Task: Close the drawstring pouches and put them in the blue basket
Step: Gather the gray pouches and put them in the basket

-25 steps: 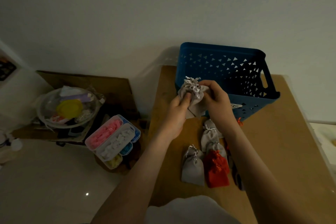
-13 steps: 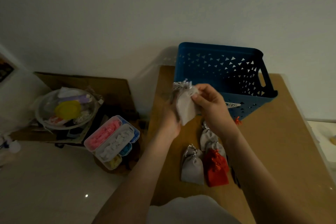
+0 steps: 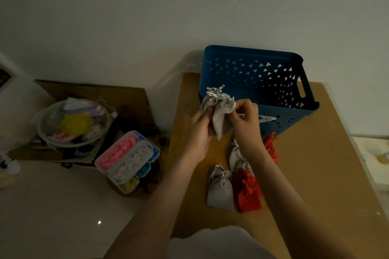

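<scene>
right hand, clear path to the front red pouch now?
Likely not yet: right hand and left hand both grip the grey pouch. The front red pouch lies uncovered, so the way itself looks free.

The left hand [image 3: 199,132] and the right hand [image 3: 245,126], both just in front of the blue basket [image 3: 252,57], are bare. The left forearm [image 3: 160,206] and the right forearm [image 3: 294,206] are slim and bare too, uncovered along all of their visible length on the near side of the basket. Between the two forearms, well nearer the person than the basket, a rounded fold of pale garment [image 3: 219,244] shows: plain, smooth, white or very light grey cloth. The dim light does not let one tell which piece of clothing it is. Finer detail of the fingers is lost in the gloom.
</scene>
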Available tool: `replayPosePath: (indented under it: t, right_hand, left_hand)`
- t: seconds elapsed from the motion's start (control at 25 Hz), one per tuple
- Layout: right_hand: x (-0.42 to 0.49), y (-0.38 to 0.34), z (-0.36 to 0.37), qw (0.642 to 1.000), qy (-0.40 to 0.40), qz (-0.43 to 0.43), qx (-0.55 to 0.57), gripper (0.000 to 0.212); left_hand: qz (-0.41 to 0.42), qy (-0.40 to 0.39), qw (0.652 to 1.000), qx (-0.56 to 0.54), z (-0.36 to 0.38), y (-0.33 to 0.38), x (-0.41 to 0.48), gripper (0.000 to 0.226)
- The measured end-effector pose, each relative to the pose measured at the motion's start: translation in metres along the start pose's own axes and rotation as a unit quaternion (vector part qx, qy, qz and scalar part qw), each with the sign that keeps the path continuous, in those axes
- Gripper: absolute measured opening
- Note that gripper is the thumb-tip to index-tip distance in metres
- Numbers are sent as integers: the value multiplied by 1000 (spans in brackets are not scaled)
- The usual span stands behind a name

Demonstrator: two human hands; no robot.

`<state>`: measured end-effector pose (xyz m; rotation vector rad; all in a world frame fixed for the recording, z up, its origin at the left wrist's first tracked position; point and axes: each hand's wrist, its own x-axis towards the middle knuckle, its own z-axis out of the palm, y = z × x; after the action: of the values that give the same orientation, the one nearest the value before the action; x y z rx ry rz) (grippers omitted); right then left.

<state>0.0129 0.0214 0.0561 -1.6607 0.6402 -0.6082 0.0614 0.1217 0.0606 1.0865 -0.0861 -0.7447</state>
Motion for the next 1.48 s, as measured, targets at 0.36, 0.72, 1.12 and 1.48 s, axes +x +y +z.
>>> replayPosePath:
  t: [0.36, 0.72, 1.12, 1.48]
  right_hand:
    - [1, 9, -3, 987, -104, 83, 86, 16]
    - [-29, 116, -18, 754, -446, 162, -455, 77]
    - [-52, 118, -14, 873, -345, 160, -304, 36]
    - [-11, 21, -13, 919, -368, 138, 23, 44]
  left_hand:
    - [20, -15, 993, 118, -9, -10, 6, 30]
    - [-130, 99, 971, 176, -65, -41, 4, 20]
    - [-166, 108, 963, 182, -84, -40, 0, 28]
    - [-191, 101, 950, 226, -79, -27, 27, 18]
